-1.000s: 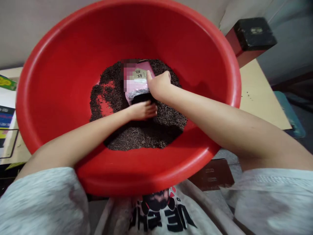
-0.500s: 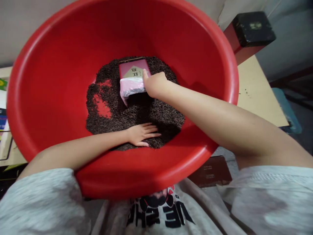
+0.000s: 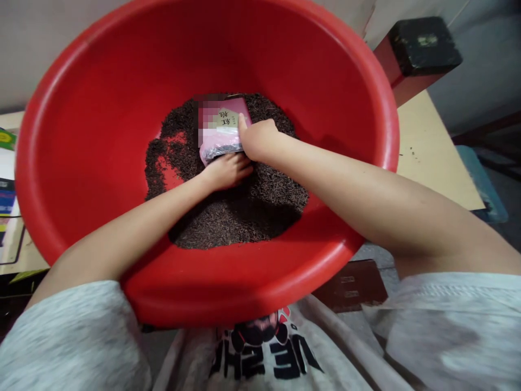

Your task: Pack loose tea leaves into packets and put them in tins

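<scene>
My right hand (image 3: pixel 262 138) grips the right side of a pink-red tea tin (image 3: pixel 240 106) with its thumb on the labelled face. The tin lies tilted in a heap of dark loose tea leaves (image 3: pixel 244 220), its mouth towards me. A clear plastic liner (image 3: pixel 223 147) is folded over that mouth. My left hand (image 3: pixel 228 171) is right at the mouth, palm down, fingers stretched and slightly apart; the tin's edge hides some fingertips. Whether leaves lie under the palm, I cannot tell. Both hands are inside a large red basin (image 3: pixel 93 146).
A red tin with a black lid (image 3: pixel 425 49) stands beyond the basin's right rim, on a pale tabletop (image 3: pixel 439 157) sprinkled with a few leaf bits. Printed packaging (image 3: pixel 7 195) lies at the left edge. Below the basin shows a brown-red case (image 3: pixel 352 285).
My left hand has moved up from the near edge of the tea heap to the tin's mouth. My right hand keeps its hold on the tin in nearly the same place.
</scene>
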Demonstrator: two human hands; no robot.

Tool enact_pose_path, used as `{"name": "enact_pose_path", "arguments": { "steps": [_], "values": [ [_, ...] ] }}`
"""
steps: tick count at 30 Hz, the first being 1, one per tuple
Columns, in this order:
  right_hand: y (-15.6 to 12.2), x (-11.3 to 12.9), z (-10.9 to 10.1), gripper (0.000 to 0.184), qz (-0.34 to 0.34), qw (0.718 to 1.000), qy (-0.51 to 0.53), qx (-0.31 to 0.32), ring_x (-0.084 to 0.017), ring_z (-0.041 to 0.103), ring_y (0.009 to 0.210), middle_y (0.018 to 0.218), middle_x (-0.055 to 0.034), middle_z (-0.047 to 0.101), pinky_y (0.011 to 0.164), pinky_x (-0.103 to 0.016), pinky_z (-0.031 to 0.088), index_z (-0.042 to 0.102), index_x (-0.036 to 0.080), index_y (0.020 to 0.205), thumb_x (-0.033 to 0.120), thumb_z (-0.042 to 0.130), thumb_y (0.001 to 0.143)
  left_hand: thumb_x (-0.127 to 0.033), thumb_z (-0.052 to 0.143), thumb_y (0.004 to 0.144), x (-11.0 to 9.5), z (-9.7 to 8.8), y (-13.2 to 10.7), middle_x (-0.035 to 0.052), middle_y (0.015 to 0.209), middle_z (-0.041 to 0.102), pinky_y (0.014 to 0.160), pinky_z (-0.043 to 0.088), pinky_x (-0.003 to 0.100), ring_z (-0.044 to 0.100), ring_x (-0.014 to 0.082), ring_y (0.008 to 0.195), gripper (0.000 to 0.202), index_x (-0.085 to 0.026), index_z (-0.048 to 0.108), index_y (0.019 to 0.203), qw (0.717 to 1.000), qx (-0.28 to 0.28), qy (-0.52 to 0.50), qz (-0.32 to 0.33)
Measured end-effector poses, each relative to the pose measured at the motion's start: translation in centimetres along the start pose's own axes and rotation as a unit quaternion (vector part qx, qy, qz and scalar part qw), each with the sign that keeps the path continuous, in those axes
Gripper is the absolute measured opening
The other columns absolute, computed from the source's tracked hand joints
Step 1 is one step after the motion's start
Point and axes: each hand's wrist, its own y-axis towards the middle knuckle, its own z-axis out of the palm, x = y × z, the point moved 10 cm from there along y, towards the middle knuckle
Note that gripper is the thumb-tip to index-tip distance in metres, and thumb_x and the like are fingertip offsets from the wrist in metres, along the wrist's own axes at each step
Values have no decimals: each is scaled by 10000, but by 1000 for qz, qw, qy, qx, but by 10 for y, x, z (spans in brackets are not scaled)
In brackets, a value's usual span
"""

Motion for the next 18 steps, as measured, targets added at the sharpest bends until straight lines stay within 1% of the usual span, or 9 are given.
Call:
{"name": "enact_pose_path", "arguments": {
  "steps": [3, 5, 6, 7, 8, 9, 12, 15, 18],
  "values": [
    [-2, 0, 1, 831, -2, 1000, 3, 7, -311, 549, 1132, 1227, -255, 551, 919, -438, 442, -29, 9, 1458, 186, 503, 845, -217, 473, 823, 15, -15, -7, 194, 1325, 488, 956, 417, 374, 516, 279, 1169, 577, -80, 365, 1373, 992, 1, -35, -121],
    [-3, 1, 1, 827, -8, 1000, 3, 9, -310, 550, 1130, 1221, -263, 552, 923, -446, 436, -36, 4, 1456, 172, 495, 844, -332, 518, 804, -12, -22, -17, 222, 1324, 475, 1001, 370, 455, 466, 331, 1207, 608, -51, 414, 1333, 992, -44, -64, -99],
    [-4, 1, 1, 819, -10, 1000, 2, 8, -308, 552, 1126, 1212, -265, 557, 922, -448, 435, -35, 2, 1456, 159, 486, 844, -377, 524, 800, -37, -23, -22, 228, 1326, 471, 1037, 309, 518, 421, 358, 1241, 582, -53, 476, 1281, 993, -76, -79, -49],
    [-4, 1, 1, 813, -11, 1000, 0, 5, -306, 556, 1119, 1202, -264, 563, 920, -449, 436, -32, 2, 1456, 144, 479, 840, -405, 509, 812, -71, -19, -29, 213, 1293, 509, 1057, 273, 535, 427, 349, 1236, 530, -71, 532, 1223, 989, -92, -108, 44],
    [-4, 1, 1, 815, -12, 1000, -1, 5, -305, 561, 1111, 1192, -261, 571, 920, -449, 437, -30, 3, 1457, 129, 478, 832, -437, 476, 835, -105, -12, -38, 192, 1261, 542, 1068, 279, 502, 459, 313, 1212, 516, -91, 542, 1212, 973, -98, -147, 148],
    [-4, 1, 1, 826, -14, 1000, -1, 6, -303, 567, 1103, 1183, -256, 577, 920, -448, 438, -27, 5, 1458, 116, 485, 820, -447, 452, 846, -128, -4, -47, 202, 1251, 547, 1061, 315, 447, 481, 285, 1193, 546, -66, 519, 1231, 955, -108, -184, 205],
    [-4, 3, 3, 864, -20, 1000, 6, 13, -299, 577, 1086, 1174, -243, 587, 920, -445, 445, -19, 11, 1461, 102, 516, 788, -411, 448, 840, -139, 24, -48, 218, 1245, 547, 1035, 356, 435, 473, 288, 1205, 532, -55, 508, 1231, 942, -146, -236, 187],
    [-4, 4, 2, 896, -20, 1000, 6, 13, -298, 580, 1083, 1153, -231, 603, 916, -442, 455, -22, 12, 1461, 115, 545, 774, -420, 463, 825, -127, 41, -40, 192, 1194, 591, 1022, 367, 448, 510, 289, 1165, 484, -98, 560, 1172, 946, -148, -199, 207],
    [-3, 3, 3, 903, -15, 1000, -2, 14, -291, 585, 1079, 1155, -222, 607, 915, -434, 463, -34, 19, 1461, 135, 549, 781, -402, 525, 810, -104, 40, -34, 181, 1170, 614, 981, 398, 435, 545, 287, 1122, 430, -124, 588, 1132, 953, -133, -125, 242]
  ]
}}
